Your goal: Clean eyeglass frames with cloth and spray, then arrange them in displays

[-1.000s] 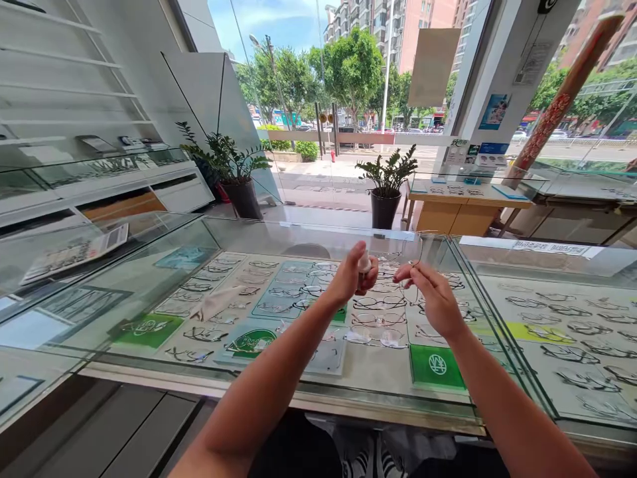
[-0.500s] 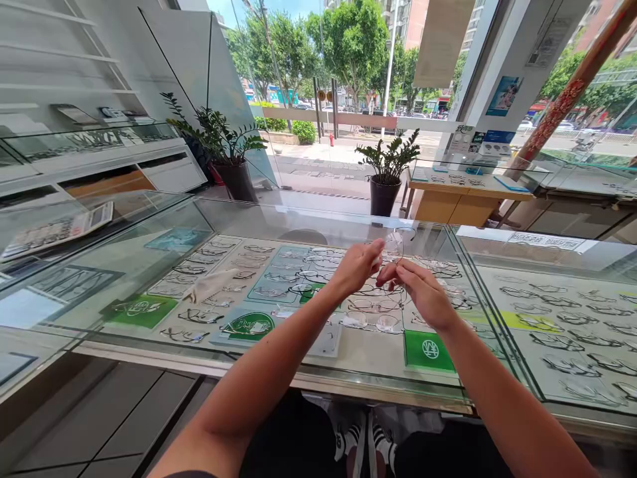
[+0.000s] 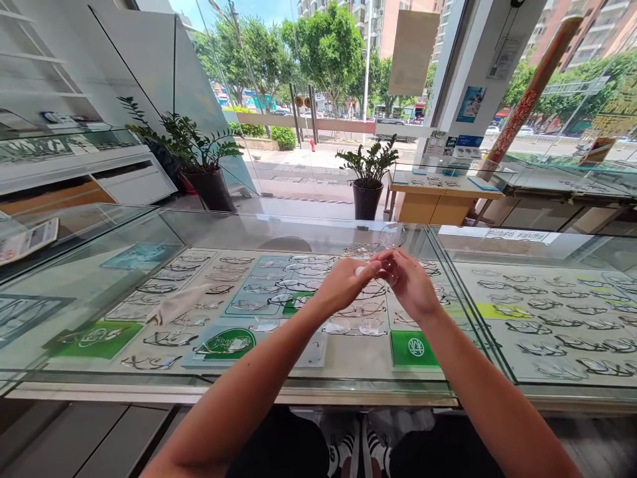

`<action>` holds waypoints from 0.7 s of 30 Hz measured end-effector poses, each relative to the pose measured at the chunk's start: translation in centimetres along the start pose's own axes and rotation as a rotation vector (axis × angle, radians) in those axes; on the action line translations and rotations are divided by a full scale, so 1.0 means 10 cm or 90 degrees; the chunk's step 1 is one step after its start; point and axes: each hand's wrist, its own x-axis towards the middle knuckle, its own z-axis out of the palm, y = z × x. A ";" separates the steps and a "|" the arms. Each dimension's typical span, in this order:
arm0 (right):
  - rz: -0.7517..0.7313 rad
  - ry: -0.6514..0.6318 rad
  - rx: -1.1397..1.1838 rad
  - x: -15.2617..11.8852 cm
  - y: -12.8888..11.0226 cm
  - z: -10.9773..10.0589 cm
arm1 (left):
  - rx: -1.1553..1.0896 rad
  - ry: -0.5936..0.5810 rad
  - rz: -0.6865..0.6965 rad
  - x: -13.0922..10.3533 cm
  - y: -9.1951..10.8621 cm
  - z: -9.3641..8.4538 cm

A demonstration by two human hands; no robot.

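Note:
Over the glass counter, my left hand (image 3: 348, 282) and my right hand (image 3: 414, 285) meet fingertip to fingertip around a pair of thin-rimmed eyeglasses (image 3: 393, 226). One round, clear lens stands up above my fingers. Another part of the glasses shows between my palms. Both hands are closed, the fingers pinching the frame. A small white patch shows at my left thumb; I cannot make out what it is. Directly under the hands, rows of eyeglasses (image 3: 354, 326) lie inside the display case (image 3: 239, 232).
A crumpled beige cloth (image 3: 180, 303) lies to the left. Green cards (image 3: 415, 348) with white logos sit among the frames in the case. A second glass case (image 3: 552, 249) adjoins on the right. Beyond stand potted plants (image 3: 367, 199) and a wooden table (image 3: 428, 207).
My hands have drawn together and lowered slightly, with the right hand turned more upright beside the left. The eyeglasses have shifted with them. The whole view has swung a little to the right.

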 end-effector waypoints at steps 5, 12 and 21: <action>0.000 -0.011 0.008 -0.01 -0.01 0.02 | 0.001 -0.021 0.003 -0.02 0.01 0.02; -0.057 -0.023 0.025 0.02 -0.22 -0.16 | -0.059 0.118 0.054 0.08 0.01 -0.24; -0.045 -0.032 0.040 0.12 -0.26 -0.33 | 0.076 0.444 -0.014 0.05 -0.51 -1.41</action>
